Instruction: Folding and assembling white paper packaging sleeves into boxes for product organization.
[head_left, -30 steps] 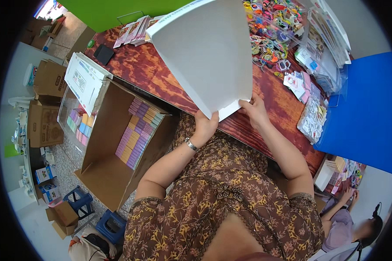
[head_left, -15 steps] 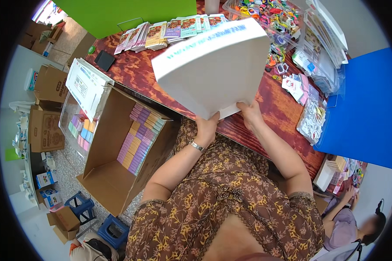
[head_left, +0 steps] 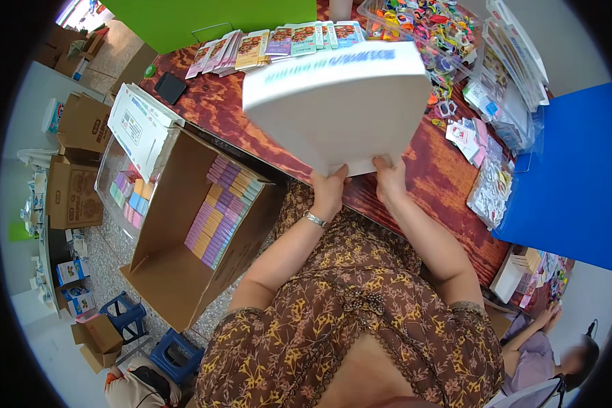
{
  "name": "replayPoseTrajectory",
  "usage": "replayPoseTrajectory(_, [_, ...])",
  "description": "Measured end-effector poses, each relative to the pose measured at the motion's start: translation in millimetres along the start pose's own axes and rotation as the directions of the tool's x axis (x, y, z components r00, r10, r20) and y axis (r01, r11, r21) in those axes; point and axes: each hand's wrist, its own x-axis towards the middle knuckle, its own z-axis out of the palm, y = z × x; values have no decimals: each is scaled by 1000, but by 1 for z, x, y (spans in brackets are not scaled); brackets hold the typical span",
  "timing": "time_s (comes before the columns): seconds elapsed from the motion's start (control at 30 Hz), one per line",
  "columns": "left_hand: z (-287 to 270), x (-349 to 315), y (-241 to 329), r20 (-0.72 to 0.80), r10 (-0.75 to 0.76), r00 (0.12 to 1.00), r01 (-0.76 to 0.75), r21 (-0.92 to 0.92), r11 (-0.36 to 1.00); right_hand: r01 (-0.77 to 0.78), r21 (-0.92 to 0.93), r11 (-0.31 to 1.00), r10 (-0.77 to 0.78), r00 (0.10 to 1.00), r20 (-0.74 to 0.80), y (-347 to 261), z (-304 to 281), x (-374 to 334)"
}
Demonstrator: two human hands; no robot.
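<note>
A white cardboard box (head_left: 340,115) stands up off the table in front of me, its printed edge at the far end and a narrow flap at the near end. My left hand (head_left: 328,194) grips the left part of that flap, thumb on top. On the flap's right part, my right hand (head_left: 390,180) is closed with its thumb over the edge. The fingers beneath are hidden. Behind the box, several stacks of small colourful packs (head_left: 279,42) lie in a row on the red-brown patterned table (head_left: 435,197).
A large open carton (head_left: 166,272) with rows of pastel packs stands at my left, beside flat white boxes (head_left: 139,129). Colourful trinkets fill a clear bin (head_left: 421,27) at the back right. A blue panel (head_left: 571,170) borders the right side; another person (head_left: 540,350) sits beyond it.
My hands have drawn closer together along the near flap, with both thumbs now near its middle. The box is still held up. The person at the right has moved their hands slightly.
</note>
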Motion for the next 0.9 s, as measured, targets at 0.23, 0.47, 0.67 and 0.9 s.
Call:
replayPoseTrajectory(0.23, [4,-5,11,-30,-9,1000,3,-166,986,50,0,999,-50,999,18,7,-2,-6])
replayPoseTrajectory(0.47, [-4,9,9,-23,-35,999,33,-65,997,-10,-87,996,12,1000,22,0,4,-15])
replayPoseTrajectory(0.67, [17,4,29,227,-107,968,173,-292,941,21,138,990,-35,995,95,-37,-2,-1])
replayPoseTrajectory(0.9, [28,23,63,270,-85,959,43,156,987,419,-403,814,-242,874,421,-49,-49,30])
